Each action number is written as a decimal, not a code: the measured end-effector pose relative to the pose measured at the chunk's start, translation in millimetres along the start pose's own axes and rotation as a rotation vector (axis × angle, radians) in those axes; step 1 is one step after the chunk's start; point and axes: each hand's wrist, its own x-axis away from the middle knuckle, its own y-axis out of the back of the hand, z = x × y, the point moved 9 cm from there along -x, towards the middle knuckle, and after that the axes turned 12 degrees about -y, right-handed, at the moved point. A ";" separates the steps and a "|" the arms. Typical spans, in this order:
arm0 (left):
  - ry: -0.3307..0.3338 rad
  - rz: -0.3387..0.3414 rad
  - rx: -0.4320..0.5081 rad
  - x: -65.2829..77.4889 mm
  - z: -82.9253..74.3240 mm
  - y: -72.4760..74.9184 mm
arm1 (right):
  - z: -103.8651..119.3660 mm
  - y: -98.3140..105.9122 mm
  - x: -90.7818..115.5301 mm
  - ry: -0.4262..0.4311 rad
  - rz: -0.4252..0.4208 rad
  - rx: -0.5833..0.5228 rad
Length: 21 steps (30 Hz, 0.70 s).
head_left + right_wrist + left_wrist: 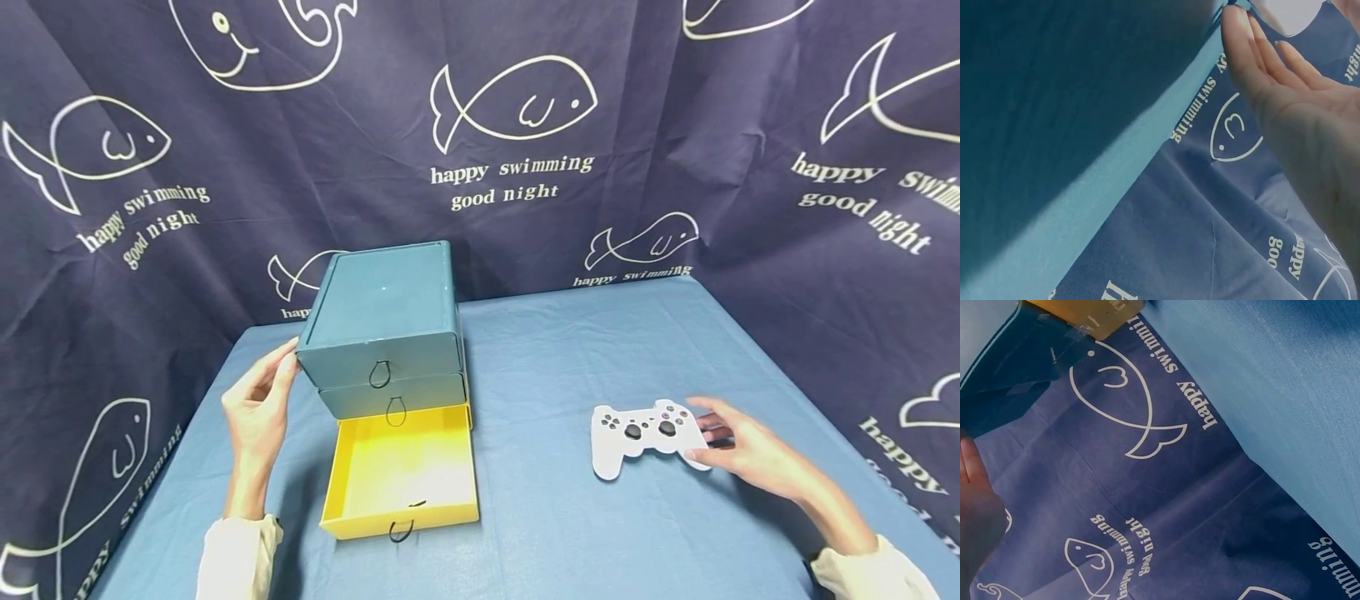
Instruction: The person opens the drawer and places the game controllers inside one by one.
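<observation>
A blue box with drawers stands at the left of the table. Its lowest drawer, a yellow one, is pulled out, with a small dark mark or bit near its front. My left hand touches the box's upper left front corner with its fingertips; in the left wrist view only part of this hand shows beside the box's side. On the right lies a white game controller. My right hand holds its right grip between thumb and fingers. The right wrist view shows the fingers against the controller.
Two blue drawers with black loop pulls sit closed above the yellow one. A blue cloth covers the table. Dark blue curtains with white fish prints hang behind and along both sides.
</observation>
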 end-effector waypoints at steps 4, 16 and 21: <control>0.004 -0.006 0.025 -0.9 -0.6 -1.1 | -0.2 -2.6 -2.4 0.007 0.042 -0.034; 0.011 0.006 -0.038 0.1 -0.1 1.6 | -3.0 -9.9 -8.8 0.001 0.103 -0.107; 0.013 0.002 -0.023 0.7 0.8 0.2 | -5.1 -11.7 -11.8 0.035 0.102 -0.129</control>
